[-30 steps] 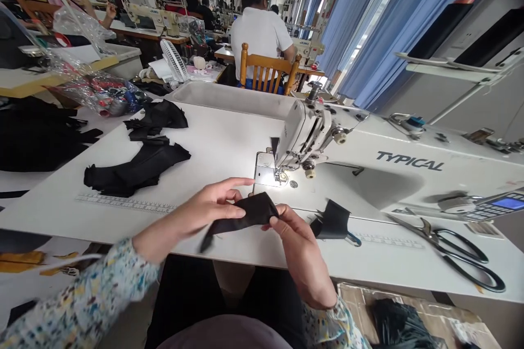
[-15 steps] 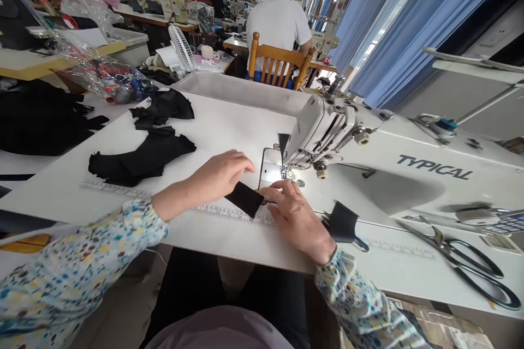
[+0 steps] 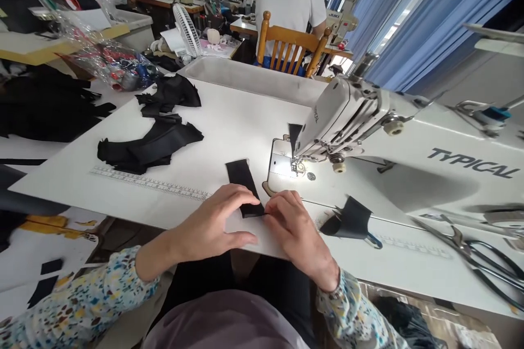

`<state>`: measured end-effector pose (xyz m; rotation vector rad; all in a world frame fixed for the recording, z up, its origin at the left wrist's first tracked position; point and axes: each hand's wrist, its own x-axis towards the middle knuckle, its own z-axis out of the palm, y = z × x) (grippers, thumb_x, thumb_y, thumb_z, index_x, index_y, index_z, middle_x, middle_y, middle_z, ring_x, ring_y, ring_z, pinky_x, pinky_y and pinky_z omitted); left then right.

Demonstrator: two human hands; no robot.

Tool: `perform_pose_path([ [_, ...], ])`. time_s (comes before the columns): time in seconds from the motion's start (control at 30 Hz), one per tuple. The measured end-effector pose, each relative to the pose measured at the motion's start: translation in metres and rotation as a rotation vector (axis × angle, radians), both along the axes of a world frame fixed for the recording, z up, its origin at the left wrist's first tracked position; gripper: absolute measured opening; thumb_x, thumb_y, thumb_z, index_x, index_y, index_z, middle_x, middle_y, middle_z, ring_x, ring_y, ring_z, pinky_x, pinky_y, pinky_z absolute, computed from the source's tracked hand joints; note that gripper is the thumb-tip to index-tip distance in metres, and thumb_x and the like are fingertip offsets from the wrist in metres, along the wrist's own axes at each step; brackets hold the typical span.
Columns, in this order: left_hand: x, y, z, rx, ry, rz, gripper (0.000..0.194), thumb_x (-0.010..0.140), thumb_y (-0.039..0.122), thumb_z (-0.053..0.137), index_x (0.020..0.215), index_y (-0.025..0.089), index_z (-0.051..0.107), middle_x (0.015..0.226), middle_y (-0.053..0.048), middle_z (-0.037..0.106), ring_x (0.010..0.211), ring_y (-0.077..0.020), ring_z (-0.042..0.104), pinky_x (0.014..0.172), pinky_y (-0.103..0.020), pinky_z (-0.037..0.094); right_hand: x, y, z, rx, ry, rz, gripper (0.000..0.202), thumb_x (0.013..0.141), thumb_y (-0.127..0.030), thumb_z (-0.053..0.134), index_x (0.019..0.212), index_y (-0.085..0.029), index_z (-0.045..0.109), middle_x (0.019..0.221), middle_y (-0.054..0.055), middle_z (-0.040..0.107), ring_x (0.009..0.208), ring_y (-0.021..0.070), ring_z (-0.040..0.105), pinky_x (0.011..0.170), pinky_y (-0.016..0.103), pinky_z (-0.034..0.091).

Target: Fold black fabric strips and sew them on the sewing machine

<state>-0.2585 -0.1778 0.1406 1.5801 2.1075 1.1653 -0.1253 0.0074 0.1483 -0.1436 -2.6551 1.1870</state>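
A narrow black fabric strip (image 3: 241, 175) lies on the white sewing table (image 3: 229, 120), left of the needle plate. My right hand (image 3: 298, 234) pinches the strip's near right corner between thumb and fingers. Beside its near end, my left hand (image 3: 204, 228) is open, thumb and fingers apart; whether its fingertips touch the cloth I cannot tell. The sewing machine (image 3: 347, 114) stands to the right with its needle area lit. Another small black piece (image 3: 293, 133) shows behind the needle.
Black cut pieces (image 3: 153, 144) lie at the left above a printed ruler (image 3: 151, 182). To the right are a folded black piece (image 3: 354, 218) and large scissors (image 3: 460, 245). Beyond the table, a person in a white shirt (image 3: 289, 0) sits on a wooden chair (image 3: 292, 38).
The black strip has turned and now points away from me. My left hand has come down and opened beside it; my right hand still pinches its corner. The camera view has shifted.
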Motion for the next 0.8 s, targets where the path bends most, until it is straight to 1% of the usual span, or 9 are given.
perform_pose_path([
  [0.1,0.016,0.003,-0.01,0.11,-0.087,0.09,0.026,0.095,0.017,0.063,0.12,0.023,0.062,0.116,-0.006,0.069,0.109,-0.0194,0.066,0.098,-0.033,0.054,0.006,-0.009,-0.002,-0.057,0.02,-0.02,0.016,0.093,-0.008,0.054,0.093,-0.023,0.059,0.1,0.005,0.059,0.102,0.0235,0.051,0.09,0.04,0.046],
  [0.13,0.019,0.004,-0.012,0.143,-0.122,0.118,0.023,0.096,0.014,0.059,0.117,0.023,0.064,0.112,-0.005,0.071,0.105,-0.0179,0.068,0.095,-0.031,0.055,0.007,-0.011,-0.003,-0.072,0.027,-0.03,0.015,0.093,-0.009,0.055,0.095,-0.023,0.059,0.101,0.005,0.06,0.104,0.0237,0.052,0.091,0.041,0.046],
  [0.27,0.023,0.007,-0.011,0.181,-0.27,0.208,0.025,0.093,0.015,0.064,0.116,0.023,0.067,0.106,-0.003,0.074,0.098,-0.0169,0.07,0.091,-0.027,0.057,0.009,-0.017,-0.007,-0.162,0.055,-0.079,0.02,0.093,-0.013,0.058,0.109,-0.025,0.06,0.111,0.004,0.06,0.112,0.0227,0.054,0.098,0.04,0.045],
  [0.33,0.023,0.006,-0.01,0.18,-0.333,0.228,0.027,0.092,0.017,0.066,0.117,0.024,0.069,0.104,-0.002,0.075,0.097,-0.0165,0.07,0.088,-0.026,0.058,0.008,-0.019,-0.009,-0.232,0.058,-0.093,0.021,0.094,-0.016,0.058,0.112,-0.026,0.061,0.112,0.004,0.061,0.111,0.0214,0.056,0.098,0.039,0.046],
  [0.4,0.023,0.004,-0.01,0.187,-0.371,0.245,0.028,0.091,0.017,0.067,0.118,0.025,0.07,0.105,-0.002,0.075,0.098,-0.016,0.07,0.088,-0.024,0.058,0.007,-0.022,-0.01,-0.295,0.06,-0.105,0.017,0.095,-0.019,0.059,0.111,-0.026,0.062,0.11,0.004,0.062,0.107,0.0205,0.059,0.096,0.038,0.048],
  [0.47,0.023,0.002,-0.011,0.207,-0.387,0.251,0.029,0.09,0.018,0.07,0.119,0.025,0.07,0.107,-0.002,0.075,0.1,-0.016,0.069,0.09,-0.024,0.057,0.006,-0.024,-0.011,-0.323,0.068,-0.119,0.014,0.096,-0.021,0.058,0.108,-0.025,0.062,0.106,0.004,0.063,0.103,0.0201,0.061,0.093,0.037,0.049],
  [0.6,0.023,0.001,-0.012,0.237,-0.39,0.264,0.027,0.091,0.024,0.073,0.118,0.024,0.071,0.104,-0.003,0.075,0.098,-0.0171,0.069,0.091,-0.026,0.057,0.004,-0.026,-0.011,-0.294,0.083,-0.128,0.011,0.097,-0.022,0.057,0.105,-0.025,0.064,0.103,0.004,0.064,0.1,0.0211,0.061,0.089,0.037,0.049],
  [0.7,0.022,0.001,-0.011,0.242,-0.358,0.279,0.021,0.094,0.022,0.069,0.116,0.023,0.071,0.101,-0.002,0.076,0.097,-0.0167,0.07,0.09,-0.026,0.057,0.003,-0.026,-0.011,-0.284,0.084,-0.128,0.009,0.097,-0.023,0.058,0.103,-0.025,0.064,0.102,0.004,0.063,0.098,0.0215,0.06,0.088,0.037,0.048],
  [0.8,0.022,0.001,-0.011,0.239,-0.324,0.288,0.024,0.094,0.02,0.069,0.117,0.023,0.07,0.1,-0.002,0.076,0.096,-0.0163,0.071,0.089,-0.026,0.058,0.004,-0.025,-0.011,-0.282,0.068,-0.13,0.007,0.098,-0.023,0.057,0.1,-0.025,0.064,0.099,0.003,0.063,0.096,0.0204,0.059,0.086,0.035,0.047],
])
